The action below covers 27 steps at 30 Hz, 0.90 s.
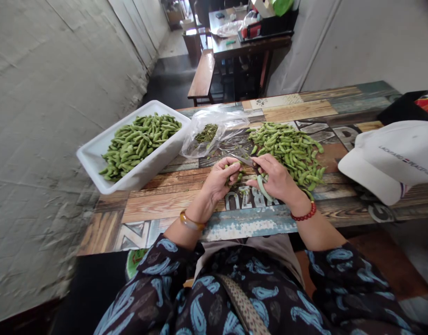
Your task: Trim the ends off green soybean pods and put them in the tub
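My left hand (221, 179) is closed around green soybean pods (232, 164), partly hidden by my fingers. My right hand (274, 176) grips a pair of scissors (242, 159) by its pale green handle (264, 188). The blades point left, close to the pods at my left fingertips. Beyond my right hand a loose heap of soybean pods (287, 146) lies on the table. To the left, a white plastic tub (121, 186) holds many more pods (140, 139). Between them sits a clear plastic bag (193, 145) with small green trimmings (207, 133) in it.
The patchwork-patterned table (158, 202) reaches its front edge just before my body. A white cap (391, 156) lies at the right. Behind stand a wooden bench (202, 74) and another table (228, 44) with things on it. A rough wall (53, 116) rises at the left.
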{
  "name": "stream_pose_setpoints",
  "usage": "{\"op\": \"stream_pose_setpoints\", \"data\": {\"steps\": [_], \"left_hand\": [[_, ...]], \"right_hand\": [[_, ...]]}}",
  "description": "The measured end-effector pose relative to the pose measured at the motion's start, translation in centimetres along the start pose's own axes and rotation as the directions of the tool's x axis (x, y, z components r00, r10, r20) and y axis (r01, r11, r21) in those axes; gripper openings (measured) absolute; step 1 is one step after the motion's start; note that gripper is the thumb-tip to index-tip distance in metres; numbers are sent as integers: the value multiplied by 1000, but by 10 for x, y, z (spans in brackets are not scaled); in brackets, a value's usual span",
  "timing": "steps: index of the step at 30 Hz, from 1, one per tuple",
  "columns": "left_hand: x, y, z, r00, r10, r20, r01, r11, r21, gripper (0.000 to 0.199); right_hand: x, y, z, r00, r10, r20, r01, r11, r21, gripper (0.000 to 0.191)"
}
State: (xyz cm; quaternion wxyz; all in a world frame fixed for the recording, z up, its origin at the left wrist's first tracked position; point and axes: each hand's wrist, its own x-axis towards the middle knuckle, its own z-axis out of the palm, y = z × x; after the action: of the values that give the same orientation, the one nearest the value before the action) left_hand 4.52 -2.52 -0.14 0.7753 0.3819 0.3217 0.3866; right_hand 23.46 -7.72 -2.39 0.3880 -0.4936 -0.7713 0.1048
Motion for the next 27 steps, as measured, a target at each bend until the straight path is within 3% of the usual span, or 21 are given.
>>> {"op": "stream_pose_setpoints", "data": {"steps": [14, 19, 22, 24, 27], "left_hand": [[6, 8, -11, 998, 63, -21, -64, 997, -38, 35], [7, 15, -14, 994, 45, -96, -47, 999, -19, 35], [8, 15, -14, 992, 75, -99, -63, 991, 122, 32], [12, 11, -15, 987, 136, -80, -105, 945, 310, 24], [19, 2, -19, 952, 305, 5, -233, 716, 658, 11]], "right_hand": [[-2, 2, 1, 999, 19, 36, -18, 999, -30, 49], [-2, 7, 0, 993, 73, -90, -80, 994, -74, 49], [-2, 8, -2, 986, 90, -141, -103, 991, -89, 47], [-1, 7, -4, 985, 98, -145, -112, 989, -94, 47], [-1, 6, -4, 985, 104, -138, -117, 989, -94, 46]]}}
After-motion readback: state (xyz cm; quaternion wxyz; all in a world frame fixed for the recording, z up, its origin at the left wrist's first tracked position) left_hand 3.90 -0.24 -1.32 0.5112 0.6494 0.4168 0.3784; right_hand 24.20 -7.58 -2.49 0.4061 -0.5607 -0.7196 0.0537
